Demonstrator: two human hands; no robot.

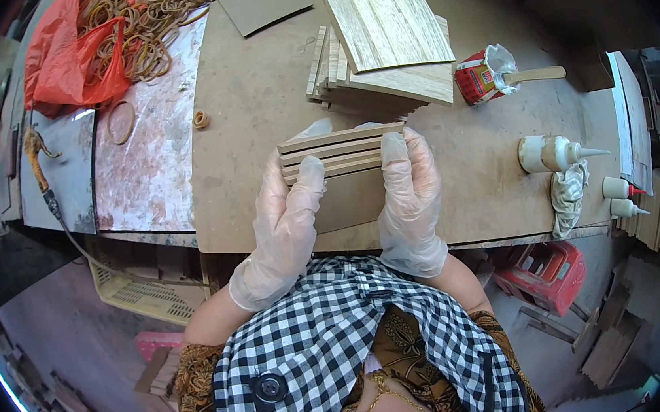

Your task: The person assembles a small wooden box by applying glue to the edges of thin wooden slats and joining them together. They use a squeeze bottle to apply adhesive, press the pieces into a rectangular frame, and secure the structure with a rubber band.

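Both my hands wear thin whitish see-through gloves. Between them, near the front of the brown worktable (242, 119), is a small stack of thin wooden boards (332, 148), its layered long edges turned toward me. My left hand (279, 215) grips the stack's left end, thumb on the near edges. At the right end my right hand (412, 206) grips it the same way. Below the edges a flat brown board face (348, 202) shows; whether it belongs to the stack I cannot tell. Just beyond lies a pile of pale wood-grained boards (388, 25), unevenly stacked.
Right of the pile, a red tub (475, 81) holds a wooden stick (536, 75). Farther right are a glue bottle (543, 154), a stained cloth (569, 199) and two small bottles. Rubber bands (150, 25) spill from a red bag (62, 65) at far left. A red stool (544, 281) stands below.
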